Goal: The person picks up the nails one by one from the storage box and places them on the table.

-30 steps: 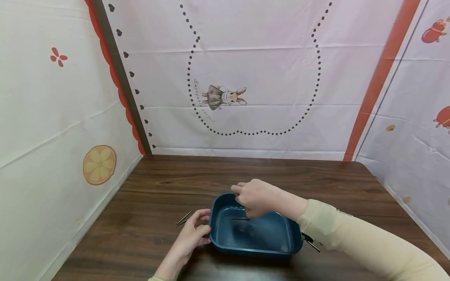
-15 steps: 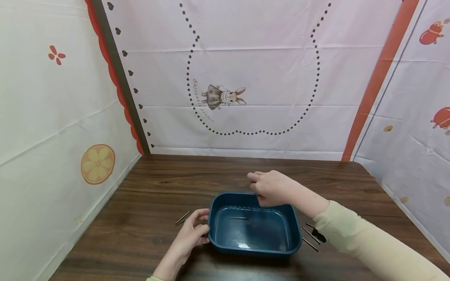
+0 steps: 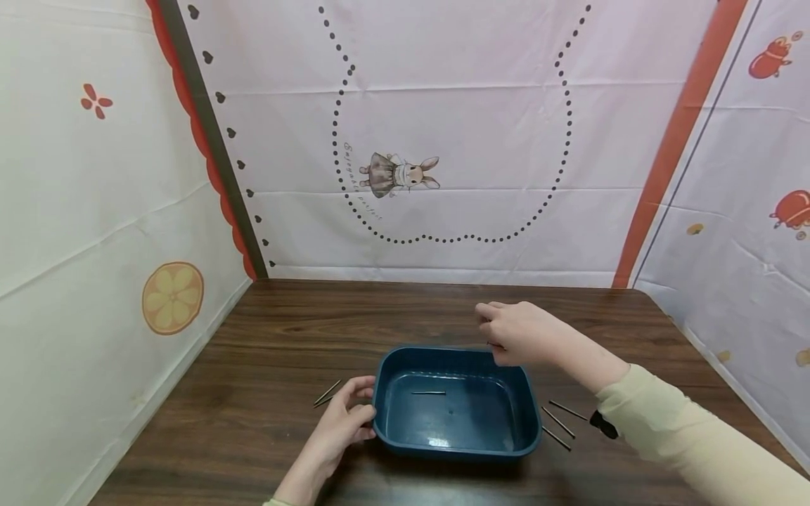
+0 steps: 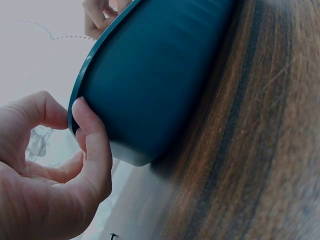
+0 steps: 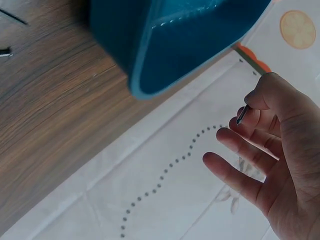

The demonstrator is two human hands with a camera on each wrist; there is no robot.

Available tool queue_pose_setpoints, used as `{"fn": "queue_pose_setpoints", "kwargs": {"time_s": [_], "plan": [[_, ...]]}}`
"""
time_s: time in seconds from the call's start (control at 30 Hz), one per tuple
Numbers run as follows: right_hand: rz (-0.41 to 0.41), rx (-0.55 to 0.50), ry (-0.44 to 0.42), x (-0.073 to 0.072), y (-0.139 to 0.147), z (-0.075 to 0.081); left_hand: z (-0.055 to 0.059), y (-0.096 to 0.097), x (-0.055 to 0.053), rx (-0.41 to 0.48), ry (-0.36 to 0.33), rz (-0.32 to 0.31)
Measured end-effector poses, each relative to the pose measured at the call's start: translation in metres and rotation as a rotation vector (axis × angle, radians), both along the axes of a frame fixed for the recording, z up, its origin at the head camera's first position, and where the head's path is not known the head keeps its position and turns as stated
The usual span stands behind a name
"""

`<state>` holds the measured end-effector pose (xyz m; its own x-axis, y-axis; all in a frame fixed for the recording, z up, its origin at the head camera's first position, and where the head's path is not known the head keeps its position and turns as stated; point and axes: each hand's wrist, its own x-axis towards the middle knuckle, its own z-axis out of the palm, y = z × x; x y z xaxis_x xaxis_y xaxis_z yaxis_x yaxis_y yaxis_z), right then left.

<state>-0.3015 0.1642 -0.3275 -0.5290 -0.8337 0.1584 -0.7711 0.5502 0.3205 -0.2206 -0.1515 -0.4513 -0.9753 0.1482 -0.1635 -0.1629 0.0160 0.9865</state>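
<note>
A dark blue rectangular plastic bin (image 3: 487, 414) stands on the brown table. My left hand (image 3: 342, 422) pinches its left rim between thumb and fingers, as the left wrist view also shows. Inside the bin lies one thin metal nail (image 3: 429, 393). My right hand (image 3: 525, 334) is raised over the far right rim of the bin. In the right wrist view this hand pinches another nail (image 5: 242, 115) between thumb and index finger, with the other fingers spread; most of that nail is hidden by the fingers.
Several nails (image 3: 558, 422) lie on the table right of the bin. Two more nails (image 3: 327, 391) lie beyond my left hand, to the bin's left. A white printed cloth (image 3: 443, 140) hangs behind the table (image 3: 304, 330) and along both sides.
My right hand has moved right and away from me, from above the bin's middle to its far right rim. The sleeve's shift uncovers nails at the right. My left hand stays on the rim.
</note>
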Motion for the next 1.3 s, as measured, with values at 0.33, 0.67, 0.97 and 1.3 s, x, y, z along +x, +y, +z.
{"fn": "queue_pose_setpoints", "kwargs": {"time_s": [0.33,0.67,0.97,1.3], "plan": [[-0.039,-0.028,-0.007,0.002,0.02,-0.004,0.001,0.001,0.0,-0.003,-0.006,0.005],[-0.074,-0.071,-0.038,0.006,0.039,-0.008,0.001,0.002,0.0,-0.009,-0.014,0.009],[-0.114,-0.071,-0.031,0.008,0.051,-0.015,0.001,0.001,-0.001,-0.005,-0.016,0.018],[-0.151,-0.074,-0.046,0.011,0.063,-0.026,0.001,0.002,-0.001,-0.007,-0.02,0.018]]}}
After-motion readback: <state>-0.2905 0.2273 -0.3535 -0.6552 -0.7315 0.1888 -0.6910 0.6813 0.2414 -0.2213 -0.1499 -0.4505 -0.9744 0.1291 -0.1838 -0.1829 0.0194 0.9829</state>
